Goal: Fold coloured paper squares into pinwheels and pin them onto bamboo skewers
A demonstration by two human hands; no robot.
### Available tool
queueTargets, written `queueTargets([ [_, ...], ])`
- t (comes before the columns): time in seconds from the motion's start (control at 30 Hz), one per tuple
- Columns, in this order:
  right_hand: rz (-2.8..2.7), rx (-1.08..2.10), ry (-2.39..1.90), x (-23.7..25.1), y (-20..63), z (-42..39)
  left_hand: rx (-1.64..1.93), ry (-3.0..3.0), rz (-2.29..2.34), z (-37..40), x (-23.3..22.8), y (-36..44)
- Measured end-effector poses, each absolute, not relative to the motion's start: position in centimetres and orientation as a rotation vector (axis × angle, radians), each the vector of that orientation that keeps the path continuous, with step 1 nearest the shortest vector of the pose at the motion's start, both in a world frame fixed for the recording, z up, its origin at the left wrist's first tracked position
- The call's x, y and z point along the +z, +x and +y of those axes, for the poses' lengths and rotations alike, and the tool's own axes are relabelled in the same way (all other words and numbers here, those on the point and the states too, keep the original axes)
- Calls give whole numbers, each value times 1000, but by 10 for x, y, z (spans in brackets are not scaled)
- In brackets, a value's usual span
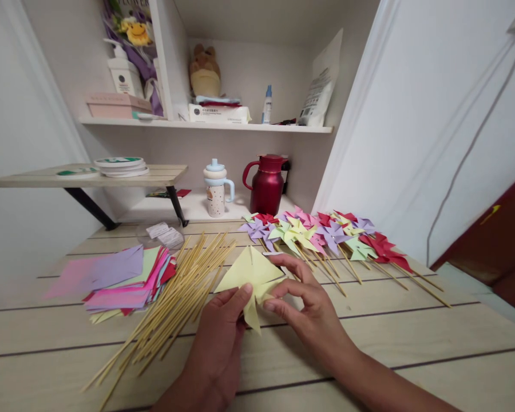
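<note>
A pale yellow paper square [248, 269], slit in from its corners, is held up over the table between both hands. My left hand [225, 315] pinches it near the middle, thumb on top and the other fingers hidden beneath. At the paper's right side my right hand [302, 300] has thumb and forefinger closed on a corner that curls inward. Its other fingers are bent around the paper's edge. A bundle of thin wooden sticks [175, 297] lies just left of my left hand. Finished paper pinwheels [332, 234] on sticks lie in a group beyond my right hand.
On the left lies a stack of coloured paper sheets [129, 280], with a clear round container [159, 233] behind it. A small raised shelf [163, 174] stands back left. Along the back are a cup with a handle [216, 191] and a dark red jug [267, 186].
</note>
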State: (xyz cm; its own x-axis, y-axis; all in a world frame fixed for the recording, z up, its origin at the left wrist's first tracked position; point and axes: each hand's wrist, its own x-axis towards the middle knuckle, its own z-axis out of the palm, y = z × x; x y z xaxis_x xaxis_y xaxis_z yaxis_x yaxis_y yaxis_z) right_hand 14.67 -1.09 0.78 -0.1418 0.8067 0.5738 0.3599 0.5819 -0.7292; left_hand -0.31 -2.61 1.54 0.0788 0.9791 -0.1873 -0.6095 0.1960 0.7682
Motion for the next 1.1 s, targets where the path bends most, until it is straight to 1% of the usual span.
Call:
queueTargets([
  [0.27,-1726,473,-944,7,149,-6,1299,555,820,-26,18,-5],
  [0.6,-1743,498,-885,7,152,-10,1293,574,822,-27,18,-5],
  [0.9,-1737,425,-891,9,153,-7,1284,574,801,-26,18,-3],
  [1.1,-1691,436,-920,12,151,-7,1290,588,787,-28,18,-6],
])
